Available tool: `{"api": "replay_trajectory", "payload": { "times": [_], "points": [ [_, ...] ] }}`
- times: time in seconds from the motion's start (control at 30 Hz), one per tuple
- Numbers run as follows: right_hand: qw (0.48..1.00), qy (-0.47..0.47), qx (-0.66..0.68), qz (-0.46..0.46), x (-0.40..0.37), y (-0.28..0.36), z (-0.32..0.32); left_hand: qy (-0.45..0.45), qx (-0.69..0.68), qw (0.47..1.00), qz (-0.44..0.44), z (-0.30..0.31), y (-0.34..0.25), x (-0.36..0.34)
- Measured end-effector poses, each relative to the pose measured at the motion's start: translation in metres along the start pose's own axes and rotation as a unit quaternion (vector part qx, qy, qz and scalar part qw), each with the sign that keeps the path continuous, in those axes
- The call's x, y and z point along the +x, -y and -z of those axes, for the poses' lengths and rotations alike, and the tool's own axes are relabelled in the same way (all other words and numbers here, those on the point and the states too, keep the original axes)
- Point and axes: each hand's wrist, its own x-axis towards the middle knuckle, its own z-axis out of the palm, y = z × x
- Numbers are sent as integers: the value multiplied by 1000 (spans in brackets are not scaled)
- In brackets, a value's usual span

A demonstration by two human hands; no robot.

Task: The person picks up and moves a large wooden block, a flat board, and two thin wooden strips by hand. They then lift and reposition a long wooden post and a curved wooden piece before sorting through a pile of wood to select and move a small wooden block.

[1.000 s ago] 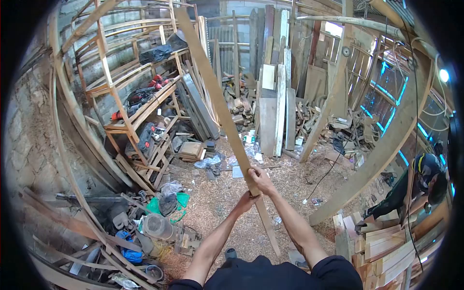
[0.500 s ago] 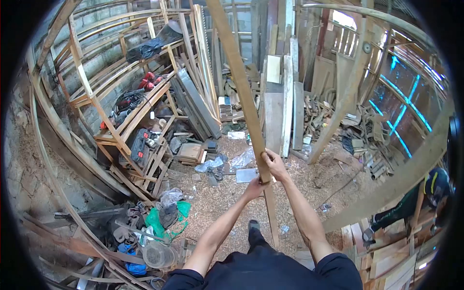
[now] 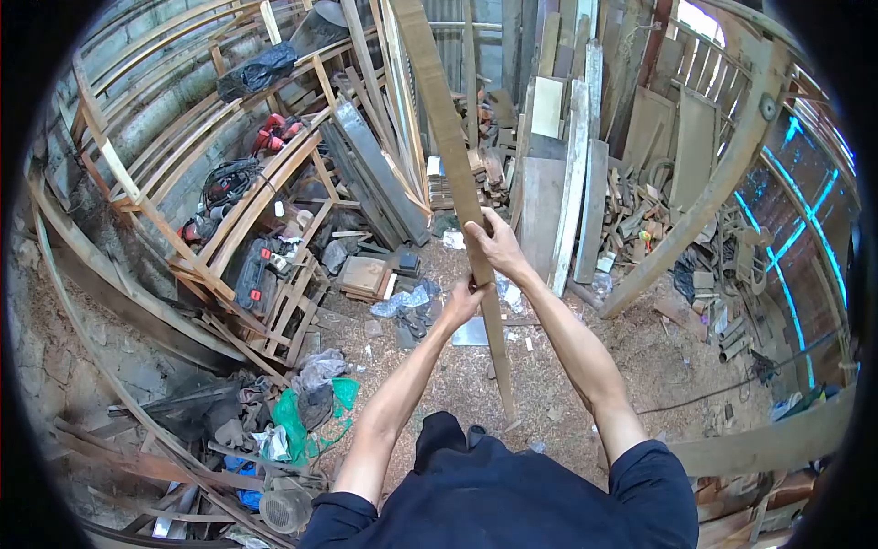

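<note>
A long wooden plank point(image 3: 448, 137) stands steeply tilted in front of me, its top running out of the upper edge of the view. Its lower end comes down close over the sawdust-covered floor point(image 3: 457, 384). My right hand point(image 3: 498, 247) is closed around the plank's right side, thumb across its face. Lower down, my left hand point(image 3: 464, 302) grips the same plank from the left, its fingers partly hidden behind the wood.
At left stands a wooden rack point(image 3: 265, 197) with power tools and a toolbox point(image 3: 253, 274). Boards point(image 3: 540, 220) lean at the back. A curved timber post point(image 3: 704, 220) rises at right. Green netting point(image 3: 288, 425) and a motor-like grey object point(image 3: 285, 509) lie lower left.
Both hands and the plank have shifted up and slightly left in view, still gripped. The view has moved, and the person at the right edge is no longer seen.
</note>
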Motion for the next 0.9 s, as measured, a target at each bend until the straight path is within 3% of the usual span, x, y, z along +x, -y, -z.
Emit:
{"api": "replay_trajectory", "payload": {
  "times": [0.1, 0.2, 0.27, 0.4, 0.57, 0.67, 0.9],
  "points": [
    [995, 24, -89, 39, 44, -4, 2, -7, 4, 1000, -15, 16, 4, 40],
    [998, 36, -46, 33, 91, -15, 0, -35, -22, 999, -14, 34, -3, 80],
    [998, 32, -48, 30, 123, -27, 1, -33, 32, 999, -23, 46, -1, 115],
    [993, 2, -78, 87, 198, -59, 4, -23, 12, 997, -73, 68, 10, 195],
    [997, 26, -28, 61, 298, -83, 14, -19, 6, 997, -79, 95, 22, 298],
    [997, 5, -36, 71, 344, -99, 15, 21, 11, 999, -31, 115, 16, 340],
    [999, -10, -2, 52, 425, -141, 4, -21, 20, 998, -59, 143, 61, 436]
  ]
}}
